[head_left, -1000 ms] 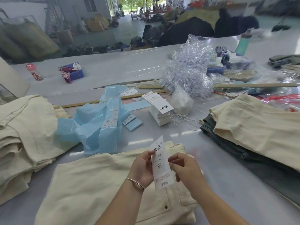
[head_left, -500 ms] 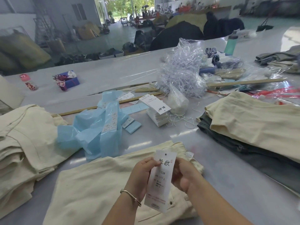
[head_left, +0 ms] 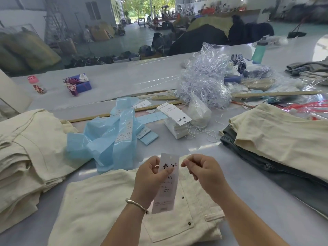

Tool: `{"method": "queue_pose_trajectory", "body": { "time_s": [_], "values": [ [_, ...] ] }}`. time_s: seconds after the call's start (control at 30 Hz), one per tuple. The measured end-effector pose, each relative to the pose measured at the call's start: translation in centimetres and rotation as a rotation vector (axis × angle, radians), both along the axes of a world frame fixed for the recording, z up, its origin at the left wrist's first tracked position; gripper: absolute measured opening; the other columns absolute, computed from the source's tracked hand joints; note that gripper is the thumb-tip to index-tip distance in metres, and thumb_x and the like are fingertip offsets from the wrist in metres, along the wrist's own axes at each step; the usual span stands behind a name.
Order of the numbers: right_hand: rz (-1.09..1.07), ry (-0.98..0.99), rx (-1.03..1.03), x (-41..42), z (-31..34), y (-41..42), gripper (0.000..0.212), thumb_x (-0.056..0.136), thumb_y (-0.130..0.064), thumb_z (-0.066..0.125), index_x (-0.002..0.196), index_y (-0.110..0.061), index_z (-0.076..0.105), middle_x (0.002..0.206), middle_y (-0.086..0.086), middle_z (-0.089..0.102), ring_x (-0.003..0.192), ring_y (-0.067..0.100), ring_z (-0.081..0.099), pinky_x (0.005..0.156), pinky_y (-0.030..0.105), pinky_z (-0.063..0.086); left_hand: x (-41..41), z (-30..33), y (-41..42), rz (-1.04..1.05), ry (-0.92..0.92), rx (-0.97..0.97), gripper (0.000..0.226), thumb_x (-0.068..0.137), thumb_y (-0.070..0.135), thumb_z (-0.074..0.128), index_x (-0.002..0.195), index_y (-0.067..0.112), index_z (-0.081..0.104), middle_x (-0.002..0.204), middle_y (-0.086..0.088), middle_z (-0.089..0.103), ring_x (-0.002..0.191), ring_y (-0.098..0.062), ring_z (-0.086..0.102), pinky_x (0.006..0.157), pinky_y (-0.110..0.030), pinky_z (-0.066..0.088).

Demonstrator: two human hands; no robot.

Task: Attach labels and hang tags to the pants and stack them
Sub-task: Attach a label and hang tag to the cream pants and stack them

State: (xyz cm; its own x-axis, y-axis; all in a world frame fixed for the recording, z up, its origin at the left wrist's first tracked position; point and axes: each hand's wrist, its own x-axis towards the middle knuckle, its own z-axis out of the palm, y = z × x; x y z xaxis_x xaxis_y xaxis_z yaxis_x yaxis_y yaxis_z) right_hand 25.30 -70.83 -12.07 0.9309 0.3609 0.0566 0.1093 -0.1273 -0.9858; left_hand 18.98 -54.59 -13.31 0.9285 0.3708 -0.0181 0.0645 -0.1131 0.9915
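A folded cream pair of pants [head_left: 106,206] lies on the table in front of me. Above it my left hand [head_left: 150,176] pinches a long white hang tag [head_left: 166,185] with black characters, held upright. My right hand [head_left: 204,172] is just right of the tag's top, its thumb and forefinger pinched together; whether they hold a thin string I cannot tell. A stack of white hang tags [head_left: 175,121] sits further back, with loose white strings [head_left: 200,133] beside it. Blue label backing strips [head_left: 113,139] lie to the left of that stack.
A pile of cream pants [head_left: 23,148] rises at the left. At the right, cream pants [head_left: 284,139] lie over grey denim [head_left: 284,171]. A heap of clear plastic fasteners [head_left: 204,80], a wooden ruler [head_left: 273,94] and a green bottle [head_left: 259,52] stand at the back.
Both hands have lifted the tag higher over the pants. My right hand has come off the tag's edge and now sits apart from it with fingers pinched.
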Motion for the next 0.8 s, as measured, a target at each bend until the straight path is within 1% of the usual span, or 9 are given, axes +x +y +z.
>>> {"method": "queue_pose_trajectory", "body": {
  "time_s": [0.07, 0.13, 0.23, 0.3, 0.4, 0.53, 0.63, 0.73, 0.8],
  "values": [
    [0.013, -0.18, -0.163, -0.3, 0.2, 0.5, 0.019, 0.088, -0.012, 0.066, 0.069, -0.014, 0.07, 0.05, -0.01, 0.046, 0.049, 0.006, 0.038, 0.052, 0.024, 0.033, -0.1, 0.2, -0.1, -0.001, -0.058, 0.061, 0.016, 0.075, 0.016, 0.076, 0.083, 0.01, 0.064, 0.074, -0.009, 0.069, 0.065, -0.019, 0.063, 0.062, -0.036, 0.054],
    [0.005, -0.281, -0.243, -0.5, 0.2, 0.8, 0.022, 0.087, -0.018, 0.069, 0.065, -0.014, 0.067, 0.049, -0.01, 0.047, 0.05, 0.006, 0.039, 0.053, 0.029, 0.035, -0.1, 0.4, -0.4, -0.02, -0.095, 0.096, 0.013, 0.074, 0.021, 0.073, 0.084, 0.015, 0.066, 0.074, -0.006, 0.069, 0.066, -0.02, 0.065, 0.062, -0.036, 0.054],
    [-0.021, -0.319, -0.289, -0.4, 0.4, 0.9, 0.025, 0.087, -0.021, 0.069, 0.063, -0.013, 0.066, 0.05, -0.005, 0.051, 0.051, 0.008, 0.039, 0.055, 0.035, 0.039, -0.2, 0.6, -0.8, -0.041, -0.111, 0.157, 0.012, 0.077, 0.028, 0.068, 0.087, 0.021, 0.07, 0.075, -0.002, 0.07, 0.069, -0.023, 0.067, 0.062, -0.038, 0.055],
    [-0.003, -0.33, -0.329, -0.5, 0.6, 1.0, 0.021, 0.089, -0.021, 0.066, 0.069, -0.012, 0.068, 0.055, -0.002, 0.055, 0.054, 0.011, 0.043, 0.057, 0.037, 0.041, -0.3, 0.5, -0.9, -0.06, -0.106, 0.19, 0.012, 0.08, 0.03, 0.065, 0.088, 0.024, 0.07, 0.076, -0.001, 0.07, 0.07, -0.021, 0.067, 0.063, -0.038, 0.055],
    [0.031, -0.336, -0.398, -0.8, 0.8, 1.1, 0.022, 0.093, -0.02, 0.06, 0.074, -0.011, 0.067, 0.06, -0.005, 0.054, 0.059, 0.012, 0.044, 0.06, 0.038, 0.041, -0.4, 0.4, -1.2, -0.097, -0.103, 0.197, 0.012, 0.083, 0.031, 0.063, 0.091, 0.03, 0.071, 0.078, 0.003, 0.071, 0.069, -0.013, 0.067, 0.058, -0.024, 0.053],
    [0.008, -0.318, -0.431, -1.0, 0.8, 1.1, 0.031, 0.091, -0.018, 0.057, 0.062, -0.016, 0.05, 0.053, -0.007, 0.042, 0.052, 0.009, 0.037, 0.054, 0.03, 0.03, -0.7, 0.4, -1.6, -0.142, -0.118, 0.216, 0.017, 0.086, 0.029, 0.06, 0.097, 0.039, 0.069, 0.083, 0.009, 0.071, 0.072, -0.01, 0.067, 0.062, -0.024, 0.054],
    [-0.004, -0.276, -0.439, -1.0, 0.7, 0.9, 0.033, 0.089, -0.016, 0.058, 0.059, -0.014, 0.047, 0.051, -0.006, 0.041, 0.052, 0.01, 0.036, 0.054, 0.032, 0.03, -0.8, 0.4, -1.9, -0.167, -0.13, 0.326, 0.023, 0.087, 0.03, 0.057, 0.1, 0.045, 0.067, 0.086, 0.017, 0.071, 0.078, -0.007, 0.067, 0.062, -0.018, 0.051],
    [0.003, -0.158, -0.353, -0.9, 0.6, 0.4, 0.027, 0.087, -0.01, 0.059, 0.061, -0.005, 0.056, 0.052, -0.007, 0.046, 0.055, 0.011, 0.039, 0.057, 0.036, 0.036, -0.9, 0.4, -2.2, -0.178, -0.17, 0.319, 0.023, 0.089, 0.036, 0.051, 0.098, 0.039, 0.072, 0.087, 0.017, 0.071, 0.08, -0.009, 0.065, 0.066, -0.023, 0.05],
    [0.039, -0.046, -0.27, -0.9, 0.7, 0.1, 0.025, 0.087, -0.006, 0.059, 0.062, -0.005, 0.063, 0.045, -0.01, 0.047, 0.049, 0.003, 0.04, 0.054, 0.03, 0.033, -1.1, 0.4, -2.3, -0.175, -0.194, 0.243, 0.032, 0.089, 0.041, 0.044, 0.095, 0.034, 0.075, 0.085, 0.012, 0.071, 0.078, -0.009, 0.064, 0.064, -0.021, 0.048]
  ]
}}
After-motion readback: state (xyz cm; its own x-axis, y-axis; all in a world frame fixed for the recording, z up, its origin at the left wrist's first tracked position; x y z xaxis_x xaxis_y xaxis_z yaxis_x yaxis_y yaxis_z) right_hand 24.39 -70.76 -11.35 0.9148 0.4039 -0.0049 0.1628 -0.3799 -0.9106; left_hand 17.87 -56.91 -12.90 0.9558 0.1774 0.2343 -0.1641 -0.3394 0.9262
